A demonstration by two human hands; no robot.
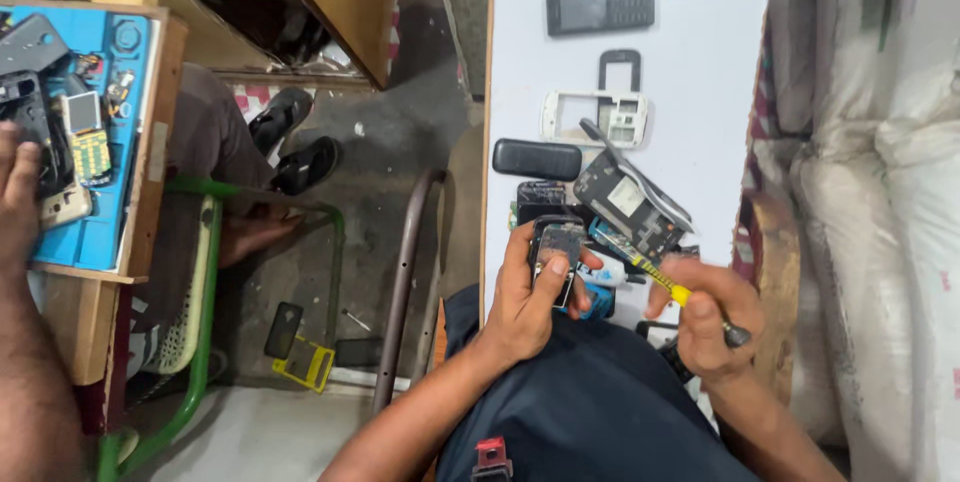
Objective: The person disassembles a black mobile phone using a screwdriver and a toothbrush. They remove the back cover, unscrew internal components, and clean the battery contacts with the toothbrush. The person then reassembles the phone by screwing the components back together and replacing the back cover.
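My left hand (528,292) grips a small dark phone body (557,242), thumb pressed on its face. My right hand (708,317) holds a screwdriver with a yellow shaft (660,280), its tip pointing toward the phone body. Just above lies an opened phone with a bare circuit board (628,204), tilted on the white table (700,92). A black battery cover (536,159) lies beside it.
On the white table sit a black keypad phone (600,7), a white phone frame (594,118) and a black frame (619,69). Another person's arm (25,322) rests at a blue mat (110,92) with phone parts. White sacks (880,192) stand right. Sandals (295,142) lie on the floor.
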